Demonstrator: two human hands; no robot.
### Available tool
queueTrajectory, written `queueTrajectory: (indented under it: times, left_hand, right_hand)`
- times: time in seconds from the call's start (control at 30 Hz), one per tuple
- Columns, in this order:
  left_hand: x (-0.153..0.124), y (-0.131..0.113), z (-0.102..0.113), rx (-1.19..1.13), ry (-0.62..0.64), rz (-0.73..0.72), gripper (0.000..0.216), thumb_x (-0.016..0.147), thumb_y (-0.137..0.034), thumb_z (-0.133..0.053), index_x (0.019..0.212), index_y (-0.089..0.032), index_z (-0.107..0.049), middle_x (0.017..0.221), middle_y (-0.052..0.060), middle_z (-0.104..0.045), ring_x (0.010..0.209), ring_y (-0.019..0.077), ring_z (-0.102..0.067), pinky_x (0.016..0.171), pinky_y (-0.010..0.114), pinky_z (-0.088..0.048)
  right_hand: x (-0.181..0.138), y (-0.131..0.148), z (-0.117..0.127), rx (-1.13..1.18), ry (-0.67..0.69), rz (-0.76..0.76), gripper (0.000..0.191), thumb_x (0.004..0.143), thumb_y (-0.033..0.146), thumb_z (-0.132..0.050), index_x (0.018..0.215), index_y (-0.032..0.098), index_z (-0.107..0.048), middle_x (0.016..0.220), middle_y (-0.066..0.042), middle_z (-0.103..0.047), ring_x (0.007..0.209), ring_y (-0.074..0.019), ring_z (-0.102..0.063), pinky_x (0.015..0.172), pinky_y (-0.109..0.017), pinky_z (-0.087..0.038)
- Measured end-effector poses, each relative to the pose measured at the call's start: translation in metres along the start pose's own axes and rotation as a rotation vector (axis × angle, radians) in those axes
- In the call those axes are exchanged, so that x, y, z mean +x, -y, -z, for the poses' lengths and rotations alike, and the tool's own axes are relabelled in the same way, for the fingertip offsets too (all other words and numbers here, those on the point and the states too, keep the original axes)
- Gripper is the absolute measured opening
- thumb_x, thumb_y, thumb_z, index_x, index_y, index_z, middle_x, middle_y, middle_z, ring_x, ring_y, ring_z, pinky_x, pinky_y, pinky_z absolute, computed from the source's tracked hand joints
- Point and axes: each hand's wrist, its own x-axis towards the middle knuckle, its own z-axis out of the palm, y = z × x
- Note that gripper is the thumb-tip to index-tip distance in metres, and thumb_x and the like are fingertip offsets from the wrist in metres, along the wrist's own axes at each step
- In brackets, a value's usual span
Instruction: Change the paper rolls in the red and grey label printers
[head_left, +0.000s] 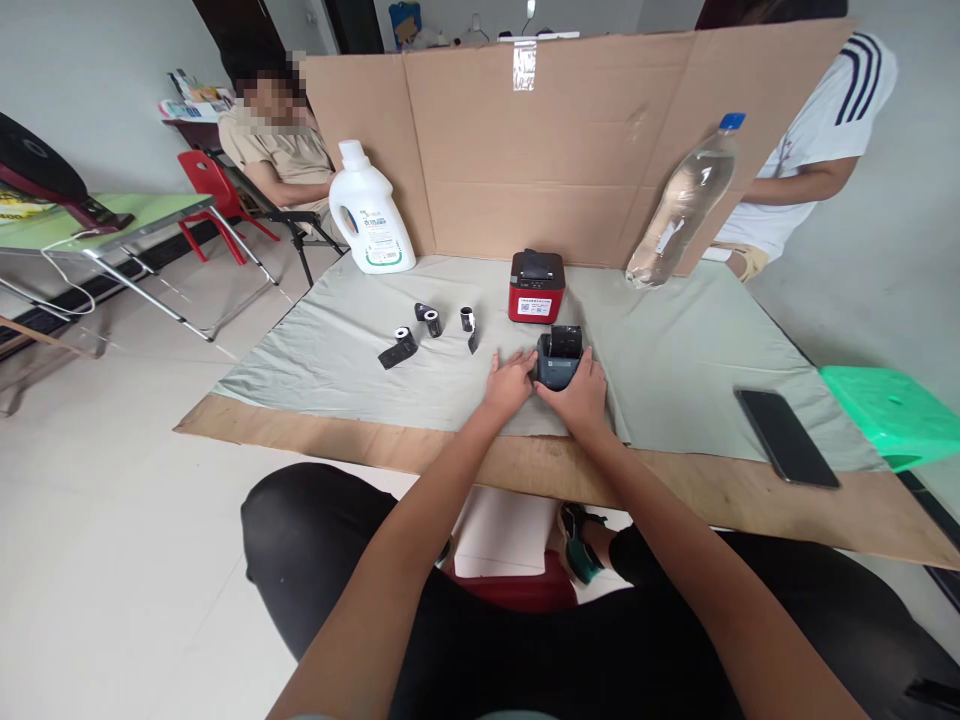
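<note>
A small dark blue-grey portable printer (556, 374) sits on the cloth in front of me, with a black flap or cover raised at its back. My left hand (511, 384) rests against its left side, thumb and fingers touching the casing. On the opposite side, my right hand (581, 398) grips the casing between thumb and fingers. Just behind it stands a red and black box-shaped printer (535, 288) with a white label on its front. To the left lie several small rolls of black-and-white paper or ribbon (433, 323), some with loose ends unwound.
A white detergent jug (379, 225) and a large clear bottle (686, 205) stand before a cardboard screen (540, 150). A black phone (786, 437) lies near the table's right front edge. A green stool (892, 415) is at right. Two people sit beyond the screen.
</note>
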Motion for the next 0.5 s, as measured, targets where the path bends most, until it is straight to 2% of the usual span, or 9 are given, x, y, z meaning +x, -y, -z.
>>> queueTrajectory:
  times: [0.5]
  left_hand:
    - [-0.0011,-0.0014,0.0042,-0.016,0.018,0.013,0.07,0.091,-0.006,-0.038,0.156,-0.026,-0.053,0.163,0.002,-0.054,0.158,0.0203,-0.042,0.138,0.056,-0.006]
  right_hand:
    - [0.0009,-0.0001,-0.0001,0.005,0.006,0.006,0.124,0.07,0.055,-0.083,0.161,-0.003,-0.022,0.142,-0.034,-0.056,0.132,-0.0456,-0.052,0.11,-0.055,-0.042]
